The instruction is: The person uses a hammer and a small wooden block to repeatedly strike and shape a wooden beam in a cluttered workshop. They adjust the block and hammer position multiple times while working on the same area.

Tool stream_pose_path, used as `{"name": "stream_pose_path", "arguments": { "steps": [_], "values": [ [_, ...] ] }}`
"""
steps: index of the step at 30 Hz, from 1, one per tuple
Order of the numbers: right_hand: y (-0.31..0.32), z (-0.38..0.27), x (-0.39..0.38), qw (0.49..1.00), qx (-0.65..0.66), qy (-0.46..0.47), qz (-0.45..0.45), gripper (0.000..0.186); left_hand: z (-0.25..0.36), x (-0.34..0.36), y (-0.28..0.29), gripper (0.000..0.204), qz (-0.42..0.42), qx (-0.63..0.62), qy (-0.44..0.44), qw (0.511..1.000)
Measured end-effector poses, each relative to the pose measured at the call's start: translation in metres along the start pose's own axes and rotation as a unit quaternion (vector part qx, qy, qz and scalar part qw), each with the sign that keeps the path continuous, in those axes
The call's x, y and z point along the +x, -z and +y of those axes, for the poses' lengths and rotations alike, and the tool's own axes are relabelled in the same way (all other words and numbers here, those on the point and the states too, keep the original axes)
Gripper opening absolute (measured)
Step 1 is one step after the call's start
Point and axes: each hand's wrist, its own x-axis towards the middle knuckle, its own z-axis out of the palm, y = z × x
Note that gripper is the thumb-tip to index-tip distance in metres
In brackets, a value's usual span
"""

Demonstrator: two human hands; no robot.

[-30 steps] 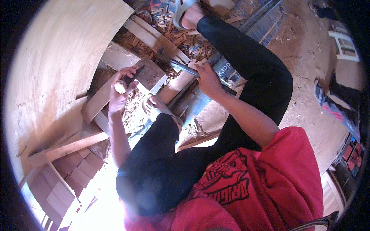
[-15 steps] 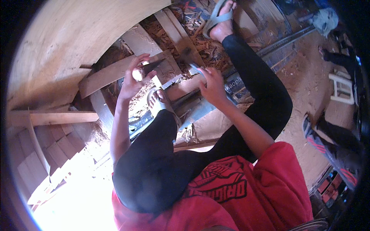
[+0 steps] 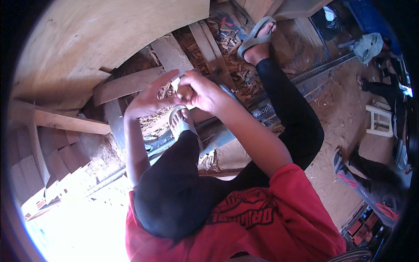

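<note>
My left hand point(image 3: 148, 98) is raised in front of my bent leg, its fingers curved and blurred, reaching toward my other hand. My right hand point(image 3: 198, 94) meets it, fingers curled round something mostly hidden; a small pale piece point(image 3: 177, 84) shows between the hands, too indistinct to name. Beyond my right hand a bluish bar-like thing point(image 3: 228, 92) shows among the wood. My sandalled left foot point(image 3: 181, 122) is below both hands.
A curved plywood sheet point(image 3: 87, 43) fills the upper left. Boards point(image 3: 170, 50) lie among wood chips, small blocks point(image 3: 56, 161) at lower left. My right foot point(image 3: 257, 48) is stretched forward. At right are a white stool frame point(image 3: 379, 120) and another person's dark-clothed leg point(image 3: 375, 87).
My right hand has moved left and up to meet my left hand; the tool it held is no longer clearly visible in it. The view has also shifted, bringing more of the right side in.
</note>
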Motion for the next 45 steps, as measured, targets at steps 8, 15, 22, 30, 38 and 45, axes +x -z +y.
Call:
{"name": "stream_pose_path", "arguments": {
  "steps": [8, 15, 22, 30, 38, 45],
  "values": [
    [0.053, 0.058, -0.058, 0.908, -0.415, 0.044, 0.041, 0.087, -0.09, -0.008, -0.081, 0.101, 0.194, -0.255, 0.33, 0.888],
    [0.067, 0.081, -0.044, 0.752, -0.63, 0.149, 0.12, 0.079, -0.109, -0.001, -0.135, 0.091, 0.279, -0.284, 0.258, 0.88],
    [0.059, 0.093, -0.037, 0.698, -0.695, 0.147, 0.094, 0.079, -0.141, 0.01, -0.149, 0.09, 0.326, -0.138, 0.264, 0.897],
    [0.061, 0.131, -0.028, 0.626, -0.732, 0.234, 0.132, 0.076, -0.146, 0.007, -0.16, 0.086, 0.359, -0.193, 0.279, 0.869],
    [0.048, 0.139, -0.034, 0.539, -0.799, 0.2, 0.177, 0.073, -0.145, 0.011, -0.157, 0.088, 0.378, -0.175, 0.278, 0.865],
    [0.043, 0.146, -0.036, 0.495, -0.811, 0.241, 0.2, 0.072, -0.137, 0.012, -0.154, 0.085, 0.367, -0.166, 0.318, 0.858]
  ]
}}
